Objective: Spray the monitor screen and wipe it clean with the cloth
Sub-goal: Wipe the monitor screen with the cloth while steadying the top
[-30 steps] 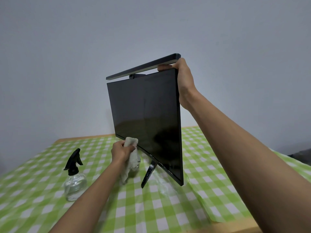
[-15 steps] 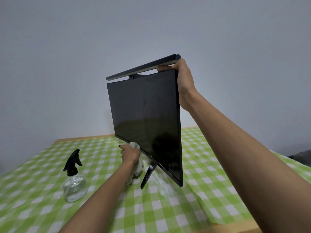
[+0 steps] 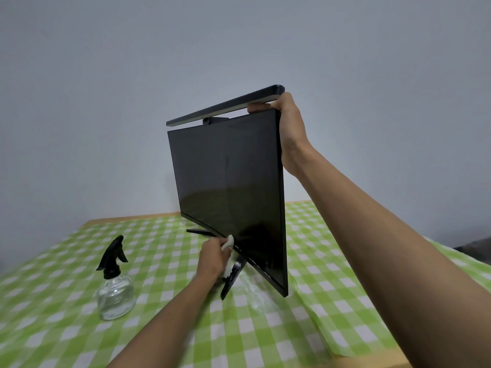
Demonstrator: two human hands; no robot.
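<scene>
Monitor: black flat-panel monitor screen [image 3: 228, 192], centre, tilted.
Left hand [image 3: 212, 257]: fingers curled round crumpled white cloth [image 3: 229, 242] at screen's 6 o'clock edge.
Right hand [image 3: 291, 131]: fingers clasp 1 o'clock corner.
Progress: clear glass spray bottle [image 3: 114, 288] set down, 8 o'clock; wiping apparently nearly finished.

Wooden table [image 3: 372, 363], green-checked tablecloth [image 3: 66, 328]; spray bottle [image 3: 115, 290] upright left; monitor stand [image 3: 230, 281] centre.

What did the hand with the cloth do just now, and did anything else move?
The left hand, gripping the cloth, slid right along the monitor screen's bottom edge, toward the stand. The right hand kept holding its top corner; the spray bottle stayed put.
</scene>
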